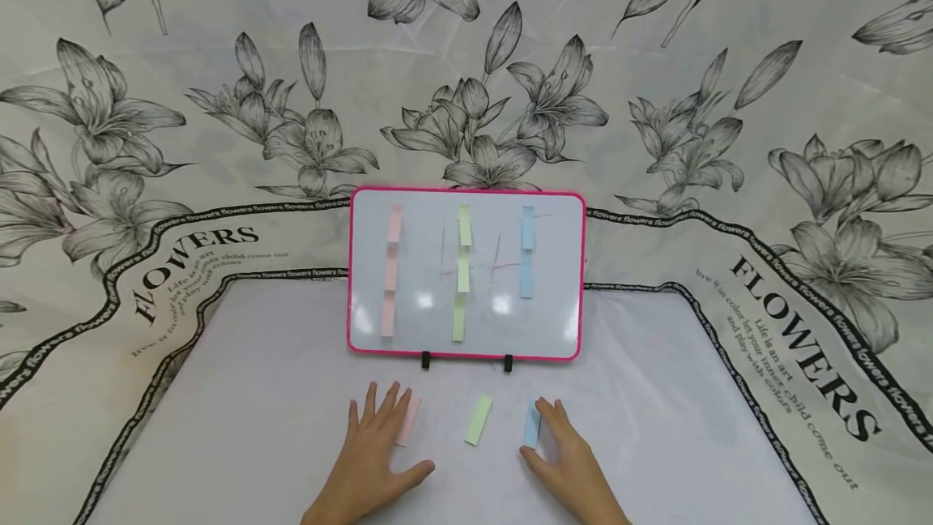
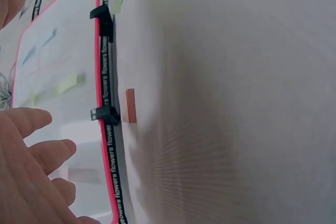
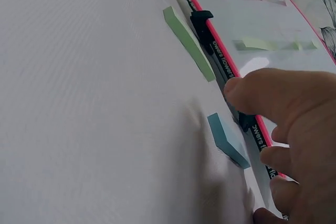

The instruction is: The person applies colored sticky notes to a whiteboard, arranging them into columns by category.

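Observation:
My left hand (image 1: 373,454) is spread with straight fingers above the table, overlapping a pink sticky-note pad (image 1: 411,420) in the head view. My right hand (image 1: 570,458) hovers at a blue sticky-note pad (image 1: 532,424), thumb and forefinger parted on either side of it. In the right wrist view that thumb is apart from the blue pad, and nothing is held. Between the hands lies a slim green sticky-note pad (image 1: 478,420).
Behind the pads a pink-framed whiteboard (image 1: 423,225) leans upright on black clips (image 1: 426,360). Columns of pink notes (image 1: 389,270), green notes (image 1: 462,272) and blue notes (image 1: 527,252) stick to it. A flower-printed cloth (image 1: 219,128) hangs behind.

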A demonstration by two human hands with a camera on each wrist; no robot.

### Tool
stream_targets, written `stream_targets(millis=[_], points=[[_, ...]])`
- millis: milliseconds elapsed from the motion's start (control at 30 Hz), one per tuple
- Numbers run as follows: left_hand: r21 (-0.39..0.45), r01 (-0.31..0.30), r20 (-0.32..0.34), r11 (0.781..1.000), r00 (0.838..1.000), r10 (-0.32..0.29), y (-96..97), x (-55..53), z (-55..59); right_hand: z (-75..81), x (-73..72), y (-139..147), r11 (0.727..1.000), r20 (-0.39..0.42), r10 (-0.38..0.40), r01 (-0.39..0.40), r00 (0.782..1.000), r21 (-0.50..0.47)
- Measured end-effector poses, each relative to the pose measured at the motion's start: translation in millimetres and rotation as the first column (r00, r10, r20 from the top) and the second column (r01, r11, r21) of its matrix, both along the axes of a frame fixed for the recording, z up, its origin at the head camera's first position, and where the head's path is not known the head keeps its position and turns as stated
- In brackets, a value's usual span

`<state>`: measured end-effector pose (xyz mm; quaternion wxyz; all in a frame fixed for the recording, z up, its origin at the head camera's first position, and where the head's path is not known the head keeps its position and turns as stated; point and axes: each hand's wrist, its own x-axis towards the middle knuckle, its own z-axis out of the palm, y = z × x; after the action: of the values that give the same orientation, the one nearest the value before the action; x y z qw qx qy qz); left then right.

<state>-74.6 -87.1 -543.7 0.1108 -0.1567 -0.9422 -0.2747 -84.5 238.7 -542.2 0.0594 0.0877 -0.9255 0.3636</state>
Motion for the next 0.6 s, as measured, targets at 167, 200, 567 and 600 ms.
stream_targets(millis=[167,200,567,600], points=[[0.032,-0.008,-0.013,0.999,1.000,0.009,1.6,1.0,0.4,0.3,-1.6,0,1.000,0.010,0.007,-0.007,1.000,0.026],[0.038,-0.007,-0.017,0.999,1.000,0.008,3.1,0.9,1.0,0.1,-1.6,0,1.000,0.011,0.008,-0.009,1.000,0.022],[0.051,0.050,0.038,0.997,0.998,-0.052,21.2,0.8,2.8,-6.0,-3.6,2,0.998,0.010,0.021,-0.021,1.000,0.051],[0.051,0.056,0.035,0.997,0.998,-0.058,22.2,1.2,2.4,-6.2,-3.6,2,0.998,0.009,0.020,-0.021,1.000,0.054]])
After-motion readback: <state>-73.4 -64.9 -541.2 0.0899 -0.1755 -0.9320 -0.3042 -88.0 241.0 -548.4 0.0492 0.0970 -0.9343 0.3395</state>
